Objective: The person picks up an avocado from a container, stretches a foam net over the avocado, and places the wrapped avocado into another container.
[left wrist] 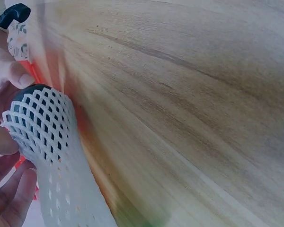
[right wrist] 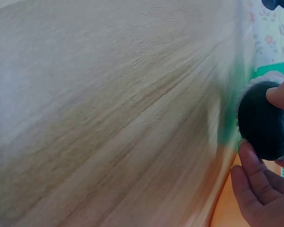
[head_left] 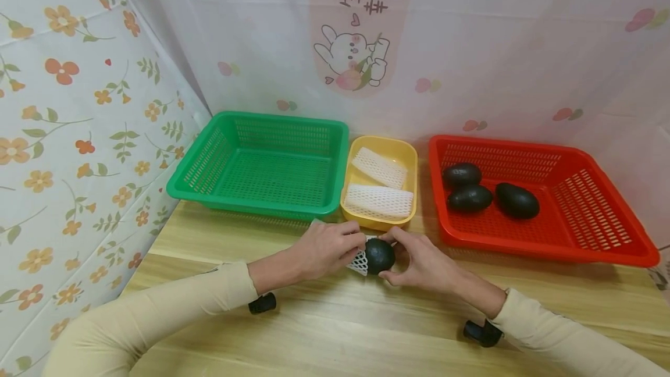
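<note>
A dark avocado (head_left: 380, 256) is partly inside a white foam net sleeve (head_left: 359, 263) above the table, in front of the yellow tray. My right hand (head_left: 426, 263) grips its bare end with thumb and fingers. The left hand (head_left: 328, 249) pinches the net at the other side. In the left wrist view the net (left wrist: 52, 123) wraps the avocado's near part, and its rest hangs flat and loose below. The right wrist view shows the avocado's bare dark end (right wrist: 262, 120) between the right hand's (right wrist: 270, 184) thumb and fingers.
A green basket (head_left: 282, 209) stands at the back left. The yellow tray (head_left: 413, 191) beside it holds two white net sleeves (head_left: 379, 201). Several avocados (head_left: 517, 201) lie in a red basket (head_left: 523, 243) on the right. A curtain hangs behind.
</note>
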A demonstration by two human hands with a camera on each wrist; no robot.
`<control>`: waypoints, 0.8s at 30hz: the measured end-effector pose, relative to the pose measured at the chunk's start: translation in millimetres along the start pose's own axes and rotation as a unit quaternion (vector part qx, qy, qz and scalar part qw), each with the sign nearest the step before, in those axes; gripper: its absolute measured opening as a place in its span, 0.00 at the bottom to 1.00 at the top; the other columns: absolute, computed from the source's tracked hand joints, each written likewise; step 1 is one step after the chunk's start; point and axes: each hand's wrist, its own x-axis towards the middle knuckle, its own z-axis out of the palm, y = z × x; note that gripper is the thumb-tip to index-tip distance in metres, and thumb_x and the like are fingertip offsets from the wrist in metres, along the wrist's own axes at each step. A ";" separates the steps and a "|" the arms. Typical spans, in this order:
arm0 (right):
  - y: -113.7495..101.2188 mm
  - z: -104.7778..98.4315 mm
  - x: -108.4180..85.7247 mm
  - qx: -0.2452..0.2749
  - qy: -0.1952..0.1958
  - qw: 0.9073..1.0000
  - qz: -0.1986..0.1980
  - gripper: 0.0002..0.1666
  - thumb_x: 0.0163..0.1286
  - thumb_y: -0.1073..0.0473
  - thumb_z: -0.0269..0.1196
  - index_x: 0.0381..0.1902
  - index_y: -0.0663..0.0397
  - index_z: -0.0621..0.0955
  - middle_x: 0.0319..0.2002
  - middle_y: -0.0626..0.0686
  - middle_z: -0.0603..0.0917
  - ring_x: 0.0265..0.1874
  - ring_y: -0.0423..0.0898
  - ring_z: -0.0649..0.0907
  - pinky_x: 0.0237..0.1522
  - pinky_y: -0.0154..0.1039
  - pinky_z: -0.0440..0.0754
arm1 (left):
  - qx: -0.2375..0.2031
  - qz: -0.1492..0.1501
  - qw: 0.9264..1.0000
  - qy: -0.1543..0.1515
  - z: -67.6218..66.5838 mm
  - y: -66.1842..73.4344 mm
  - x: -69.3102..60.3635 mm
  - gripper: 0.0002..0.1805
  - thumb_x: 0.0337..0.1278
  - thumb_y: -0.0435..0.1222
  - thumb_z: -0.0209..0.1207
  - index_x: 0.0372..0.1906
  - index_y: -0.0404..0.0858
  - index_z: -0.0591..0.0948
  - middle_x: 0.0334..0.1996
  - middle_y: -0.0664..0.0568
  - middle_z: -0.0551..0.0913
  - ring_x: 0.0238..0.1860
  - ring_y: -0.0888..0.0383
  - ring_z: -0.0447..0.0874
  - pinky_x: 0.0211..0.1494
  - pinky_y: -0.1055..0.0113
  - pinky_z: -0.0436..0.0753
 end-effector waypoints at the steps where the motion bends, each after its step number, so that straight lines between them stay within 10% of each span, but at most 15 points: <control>1: -0.8 0.0 0.1 0.000 0.000 1.000 0.004 0.34 0.54 0.58 0.80 0.54 0.43 0.75 0.45 0.40 0.83 0.39 0.41 0.84 0.43 0.42 0.84 | 0.000 -0.001 1.000 0.000 0.3 0.0 -0.1 0.06 0.62 0.34 0.68 0.34 0.44 0.81 0.32 0.57 0.77 0.23 0.66 0.73 0.23 0.76 0.71; 24: -14.2 2.0 6.9 -0.001 -0.035 0.997 0.076 0.29 0.57 0.49 0.79 0.51 0.47 0.76 0.41 0.42 0.83 0.38 0.42 0.82 0.40 0.39 0.83 | -0.021 -0.004 0.999 0.028 4.3 3.4 0.6 0.08 0.61 0.33 0.68 0.32 0.44 0.79 0.31 0.58 0.76 0.24 0.66 0.74 0.24 0.77 0.70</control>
